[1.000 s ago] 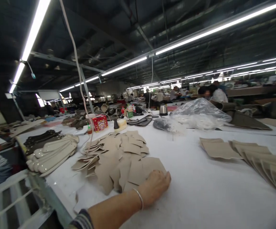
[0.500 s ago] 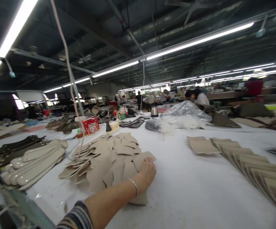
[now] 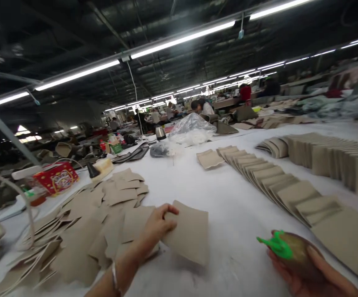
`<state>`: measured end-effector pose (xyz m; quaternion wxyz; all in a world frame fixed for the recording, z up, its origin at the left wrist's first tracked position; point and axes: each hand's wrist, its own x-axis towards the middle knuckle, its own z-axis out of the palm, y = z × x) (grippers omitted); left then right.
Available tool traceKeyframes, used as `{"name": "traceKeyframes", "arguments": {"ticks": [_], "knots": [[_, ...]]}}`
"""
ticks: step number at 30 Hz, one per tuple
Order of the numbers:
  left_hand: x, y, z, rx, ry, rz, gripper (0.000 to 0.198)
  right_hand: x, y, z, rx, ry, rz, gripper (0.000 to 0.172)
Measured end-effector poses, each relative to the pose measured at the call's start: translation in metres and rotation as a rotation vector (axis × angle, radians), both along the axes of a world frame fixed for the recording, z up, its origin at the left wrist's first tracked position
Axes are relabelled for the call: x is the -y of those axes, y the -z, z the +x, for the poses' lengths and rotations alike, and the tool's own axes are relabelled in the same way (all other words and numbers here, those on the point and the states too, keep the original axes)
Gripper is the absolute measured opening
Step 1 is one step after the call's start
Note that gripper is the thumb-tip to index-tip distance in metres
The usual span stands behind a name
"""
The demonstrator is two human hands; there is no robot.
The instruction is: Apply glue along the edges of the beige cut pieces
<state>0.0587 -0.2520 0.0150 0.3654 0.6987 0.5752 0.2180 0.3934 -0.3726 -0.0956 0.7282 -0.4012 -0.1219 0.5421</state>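
My left hand point(image 3: 158, 225), with a bracelet at the wrist, pinches the left edge of a beige piece point(image 3: 189, 233) over the white table. Beside it on the left lies a loose pile of beige pieces point(image 3: 83, 243). At the lower right, my right hand point(image 3: 309, 272) is wrapped round a brownish bottle point(image 3: 301, 251) with a bright green nozzle that points left. A long overlapping row of beige pieces point(image 3: 268, 177) runs behind and to the right of the bottle.
A red box point(image 3: 58, 178), a black cone point(image 3: 93, 170) and a metal kettle point(image 3: 160, 133) stand toward the back left. Clear plastic bags point(image 3: 189, 128) lie at the back. More beige pieces point(image 3: 336, 159) are lined up at the right. People work far behind.
The view has swung to the right. My left hand has drawn a beige piece away from the pile. My right hand with the green-tipped bottle has come into view.
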Motion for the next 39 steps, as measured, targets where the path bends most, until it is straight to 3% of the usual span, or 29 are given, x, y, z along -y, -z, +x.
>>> {"name": "traceKeyframes", "arguments": {"ticks": [2, 5, 7, 8, 11, 13, 21, 29, 33, 39], "knots": [[0.016, 0.026, 0.01, -0.02, 0.055, -0.088, 0.032, 0.006, -0.022, -0.007, -0.198, 0.029, -0.14, 0.028], [0.035, 0.046, 0.022, -0.318, 0.003, 0.175, 0.031, 0.01, -0.044, -0.013, -0.26, 0.028, -0.132, 0.039], [0.046, 0.045, 0.034, -0.433, -0.005, 0.314, 0.038, 0.01, -0.047, -0.015, -0.237, -0.017, -0.087, 0.039], [0.052, 0.043, 0.04, -0.45, 0.03, 0.306, 0.042, 0.01, -0.046, -0.016, -0.222, -0.034, -0.065, 0.039], [0.065, 0.037, 0.062, -0.471, 0.183, 0.151, 0.048, 0.008, -0.039, -0.018, -0.17, -0.059, -0.022, 0.037], [0.07, 0.035, 0.074, -0.55, 0.213, 0.101, 0.045, 0.009, -0.037, -0.019, -0.118, -0.07, 0.006, 0.036], [0.066, 0.027, 0.091, -0.687, 0.251, 0.062, 0.036, 0.015, -0.037, -0.02, 0.031, -0.125, 0.042, 0.032], [0.061, 0.024, 0.102, -0.799, 0.243, 0.059, 0.041, 0.014, -0.03, -0.021, 0.112, -0.158, 0.059, 0.035], [0.049, 0.024, 0.083, -0.674, 0.31, 0.116, 0.058, 0.01, -0.032, -0.018, 0.365, -0.12, 0.025, 0.047], [0.044, 0.024, 0.069, -0.555, 0.363, 0.169, 0.058, -0.002, -0.057, -0.017, 1.102, -0.042, 0.027, 0.058]]}}
